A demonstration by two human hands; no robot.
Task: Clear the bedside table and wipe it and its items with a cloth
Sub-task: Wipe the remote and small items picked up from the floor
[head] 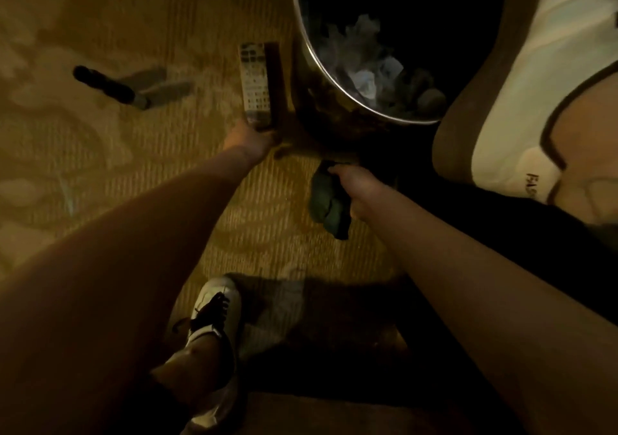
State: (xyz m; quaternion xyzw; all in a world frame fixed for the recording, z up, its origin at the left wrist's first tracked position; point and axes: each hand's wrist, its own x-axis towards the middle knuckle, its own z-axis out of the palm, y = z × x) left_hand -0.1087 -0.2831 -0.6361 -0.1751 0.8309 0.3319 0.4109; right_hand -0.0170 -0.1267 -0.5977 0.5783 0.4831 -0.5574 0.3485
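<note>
A patterned yellowish carpet (100,167) fills the view. At far right stands a round metal-rimmed waste bin (321,76) holding crumpled paper (364,76), and a white bag with dark trim (521,100) sits to its right. Just left of the bin, the left hand (250,138) grips the near end of a grey remote control (255,86), fingers curled round it. The right hand (357,183), nearer, clutches a bunched dark green cloth (326,200). A black-handled object (107,85), too blurred to identify, lies on the carpet far left. A white shoe with black laces (214,304) shows near.
</note>
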